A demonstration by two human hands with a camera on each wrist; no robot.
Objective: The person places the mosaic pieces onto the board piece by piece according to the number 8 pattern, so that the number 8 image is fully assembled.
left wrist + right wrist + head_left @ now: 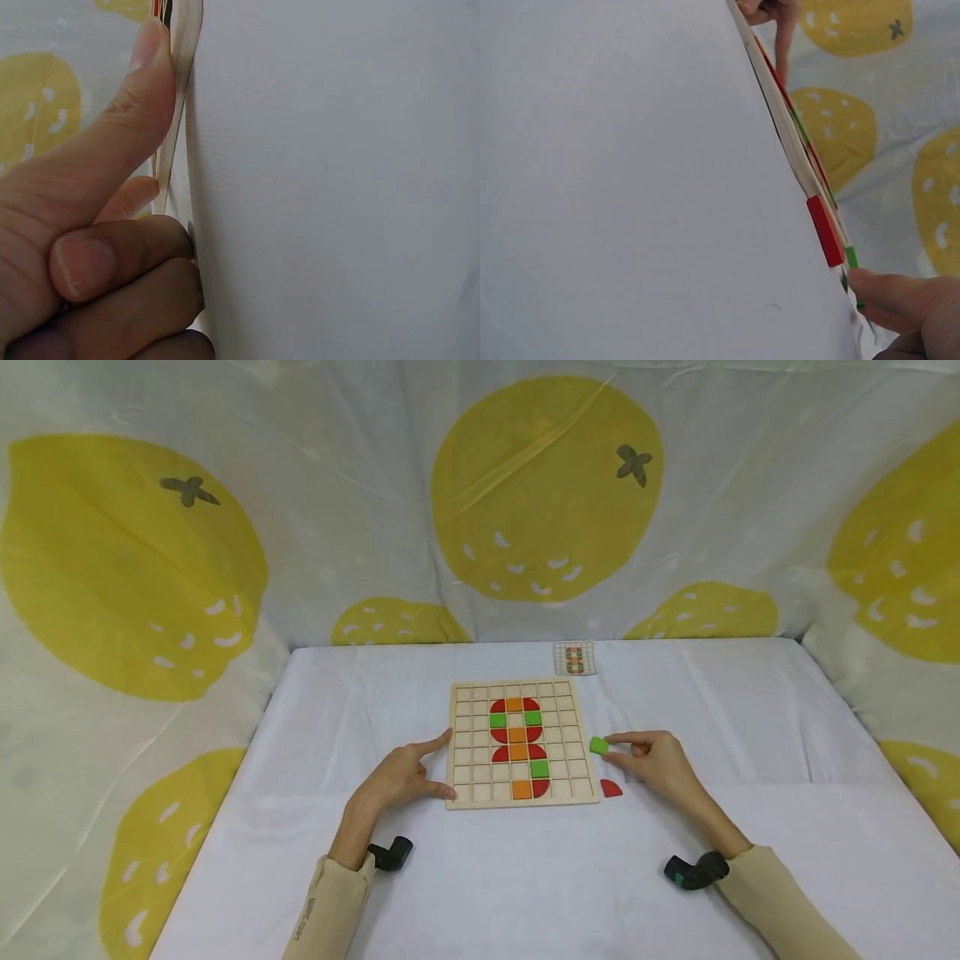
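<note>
A wooden grid board [480, 777] lies on the table, with red, orange and green pieces in several of its cells. My left hand [401, 777] is at the board's left edge, thumb and index finger spread apart and touching it. In the left wrist view the thumb [142, 97] presses the board's side and the other fingers curl under. Just off the board's right edge, my right hand [660, 767] pinches a green square piece [598, 745] between thumb and index finger. A red quarter-circle piece [611, 788] rests on the cloth below it, beside the board's lower right corner.
A small pattern card [574, 658] lies behind the board, printed with a similar coloured figure on a grid. White cloth [525, 877] covers the table. Lemon-printed curtains [360, 510] hang at the back and sides. Both wrists wear black camera mounts.
</note>
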